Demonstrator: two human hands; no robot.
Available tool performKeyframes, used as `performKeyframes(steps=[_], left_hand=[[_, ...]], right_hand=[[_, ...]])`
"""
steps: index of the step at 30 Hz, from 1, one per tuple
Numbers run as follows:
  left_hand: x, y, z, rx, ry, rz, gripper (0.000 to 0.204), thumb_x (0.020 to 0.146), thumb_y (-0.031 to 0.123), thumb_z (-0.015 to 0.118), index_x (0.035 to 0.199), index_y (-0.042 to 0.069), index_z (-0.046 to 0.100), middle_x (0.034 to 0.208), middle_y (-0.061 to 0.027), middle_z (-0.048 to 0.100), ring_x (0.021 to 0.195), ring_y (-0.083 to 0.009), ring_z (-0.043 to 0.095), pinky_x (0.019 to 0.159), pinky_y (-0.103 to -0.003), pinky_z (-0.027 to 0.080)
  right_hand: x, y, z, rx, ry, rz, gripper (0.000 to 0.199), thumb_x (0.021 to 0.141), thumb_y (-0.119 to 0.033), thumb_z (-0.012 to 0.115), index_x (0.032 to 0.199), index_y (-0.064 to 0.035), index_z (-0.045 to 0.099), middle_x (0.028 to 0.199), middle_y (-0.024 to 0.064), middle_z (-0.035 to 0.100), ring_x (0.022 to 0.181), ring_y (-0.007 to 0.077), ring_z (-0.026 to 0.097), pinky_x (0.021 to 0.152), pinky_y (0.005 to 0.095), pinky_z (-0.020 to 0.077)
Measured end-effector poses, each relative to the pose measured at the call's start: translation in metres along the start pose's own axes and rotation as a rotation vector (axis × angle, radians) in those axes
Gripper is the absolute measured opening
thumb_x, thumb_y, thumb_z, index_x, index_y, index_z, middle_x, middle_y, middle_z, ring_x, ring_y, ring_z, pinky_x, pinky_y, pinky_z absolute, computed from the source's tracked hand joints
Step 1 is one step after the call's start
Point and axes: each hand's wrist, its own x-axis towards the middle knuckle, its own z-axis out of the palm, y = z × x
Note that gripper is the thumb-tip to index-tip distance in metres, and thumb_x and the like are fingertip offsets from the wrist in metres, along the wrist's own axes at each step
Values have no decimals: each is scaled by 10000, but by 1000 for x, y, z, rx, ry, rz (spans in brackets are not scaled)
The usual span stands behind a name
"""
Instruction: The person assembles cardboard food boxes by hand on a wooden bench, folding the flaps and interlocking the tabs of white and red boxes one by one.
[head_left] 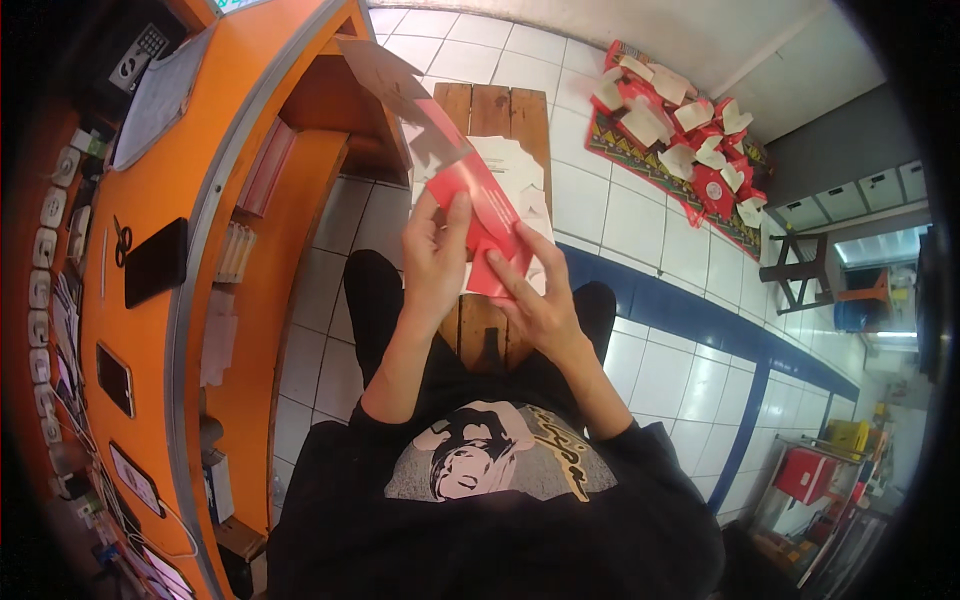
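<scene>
A red cardboard box blank (487,195), partly folded, is held up between my two hands in front of my lap. My left hand (436,250) grips its left side, thumb on top and fingers beneath. On the other side my right hand (540,285) has its fingers closed on the lower right part, pressing a red flap. The far end of the blank rises to the upper left with its flaps loose. Beneath it, a stack of white flat box blanks (515,165) lies on a wooden bench (490,103), partly hidden by my hands.
An orange counter (140,345) on the left carries a black tablet-like device (156,262), scissors (122,240) and phones. Folded red-and-white boxes (690,125) are heaped on a patterned mat (610,147) on the tiled floor at far right. Beyond stands a dark stool (800,270).
</scene>
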Motion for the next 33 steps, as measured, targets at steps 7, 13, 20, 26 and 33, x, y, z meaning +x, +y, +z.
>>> performKeyframes(steps=[7,13,20,26,33], left_hand=[[-13,-11,14,-123,-28,-34,320,999,279,431,1225,60,491,1070,-63,583,896,-118,612,663,-261,547],[-8,-9,12,-339,-60,-122,344,1000,296,419,1244,57,455,1050,-60,579,874,-115,624,635,-261,571],[-18,-17,25,-258,-18,-90,343,1000,296,420,1232,46,459,1033,-60,577,864,-101,615,640,-243,561],[-20,-32,27,-79,-20,-31,311,1008,259,411,1188,11,467,1035,-75,563,868,-88,573,679,-225,516],[-36,-47,36,-60,-107,-71,352,989,203,427,1286,21,378,1133,-96,532,966,-138,588,753,-256,528]], right_hand=[[-11,-1,-9,42,51,129,392,835,-206,628,1204,-74,620,1293,218,465,1167,353,498,978,423,414],[-28,6,-10,608,373,39,415,843,-246,614,1214,-60,605,1263,230,508,1159,389,508,957,443,430],[-20,16,-18,19,129,3,457,737,-200,718,1170,-78,637,1301,213,469,1169,384,488,952,447,430],[-19,25,-27,76,12,29,521,681,-113,758,1185,-81,626,1292,202,467,1158,370,490,939,434,443],[-18,13,3,43,317,207,530,700,74,705,1210,-10,587,1245,244,483,1137,373,525,865,391,509]])
